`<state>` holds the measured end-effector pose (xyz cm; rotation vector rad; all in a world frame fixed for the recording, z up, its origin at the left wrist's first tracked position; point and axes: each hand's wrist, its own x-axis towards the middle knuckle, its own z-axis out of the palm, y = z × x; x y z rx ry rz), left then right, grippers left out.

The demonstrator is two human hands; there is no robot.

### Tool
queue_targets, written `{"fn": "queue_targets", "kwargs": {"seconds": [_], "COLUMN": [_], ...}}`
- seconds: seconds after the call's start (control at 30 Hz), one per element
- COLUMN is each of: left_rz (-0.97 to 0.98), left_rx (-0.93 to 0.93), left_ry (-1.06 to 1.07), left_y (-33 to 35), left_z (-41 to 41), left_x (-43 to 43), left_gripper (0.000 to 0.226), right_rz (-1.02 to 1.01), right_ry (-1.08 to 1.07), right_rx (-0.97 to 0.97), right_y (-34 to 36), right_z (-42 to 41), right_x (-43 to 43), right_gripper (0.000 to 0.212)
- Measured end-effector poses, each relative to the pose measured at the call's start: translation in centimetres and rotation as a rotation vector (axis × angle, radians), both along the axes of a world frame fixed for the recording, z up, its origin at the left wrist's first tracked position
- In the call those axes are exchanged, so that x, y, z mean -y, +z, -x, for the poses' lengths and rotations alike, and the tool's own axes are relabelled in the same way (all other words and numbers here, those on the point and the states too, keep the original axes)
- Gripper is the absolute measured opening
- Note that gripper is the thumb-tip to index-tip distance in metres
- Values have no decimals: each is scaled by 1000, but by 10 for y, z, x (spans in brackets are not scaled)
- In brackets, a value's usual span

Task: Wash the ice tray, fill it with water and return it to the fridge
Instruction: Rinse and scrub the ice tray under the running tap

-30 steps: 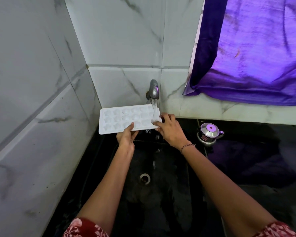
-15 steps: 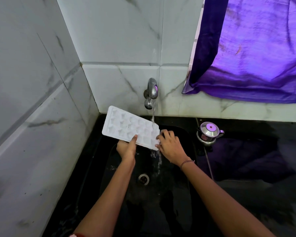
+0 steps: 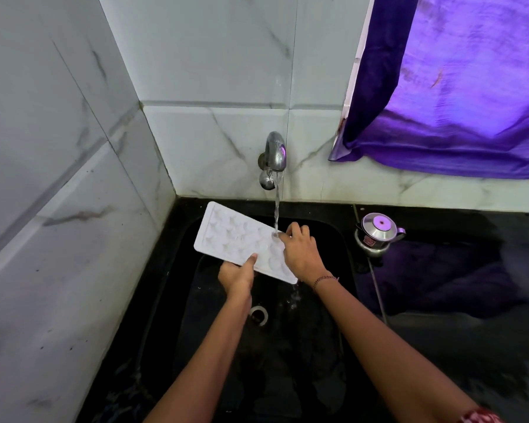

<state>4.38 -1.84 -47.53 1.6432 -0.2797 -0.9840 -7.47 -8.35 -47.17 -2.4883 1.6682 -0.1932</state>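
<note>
Ice tray (image 3: 239, 239), white with rounded moulds, held tilted over the black sink (image 3: 324, 331), its far left corner raised and its near right corner lowest. Left hand (image 3: 237, 276): grip clamped on the tray's near long edge, thumb on the upper face and fingers underneath. Right hand (image 3: 300, 251): palm down, grip closed on the tray's right end, fingertips at the far edge. Tap (image 3: 274, 157), mounted on the marble-tiled wall (image 3: 211, 71), runs; the stream of water (image 3: 277, 209) lands on the tray just beside the right fingertips and drips off the low corner toward the drain (image 3: 258, 314). Small steel kettle (image 3: 377, 233) stands on the dark desk (image 3: 458, 300) right of the sink, below a purple curtain (image 3: 458, 87).
</note>
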Motion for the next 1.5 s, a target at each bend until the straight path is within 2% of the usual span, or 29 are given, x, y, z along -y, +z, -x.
{"fn": "queue_targets", "kwargs": {"seconds": [0.1,0.3,0.43,0.57,0.67,0.83,0.97,1.03,1.2,1.37,1.5], "left_rz": [53,54,59,76,97,113,127,139,158,142,153], "left_rx": [-236,-394,-404,-421,-428,-443,-458,-472,-470,-485,-479], "left_ry": [51,77,70,74,55,64,91,97,93,89,99], "left_y": [3,5,6,9,9,11,13,14,17,14,15], "left_z": [2,1,0,-2,-3,-3,-5,-4,-1,2,1], "left_x": [-4,-11,-14,-15,-15,-9,-3,0,8,8,10], "left_gripper": [35,42,35,32,33,33,35,39,40,39,41], "right_rz": [23,49,118,81,107,98,192,255,301,311,261], "right_ry": [7,55,59,93,73,113,74,99,58,40,111], "right_rx": [-19,-97,-166,-164,-171,-180,-18,-12,3,-13,13], "right_y": [0,3,8,10,14,17,17,10,-4,1,1], "right_z": [5,4,3,1,4,4,10,11,14,14,14], "right_x": [3,2,3,3,5,6,4,0,-4,0,1], "right_gripper": [46,51,46,50,44,49,35,24,46,53,59]}}
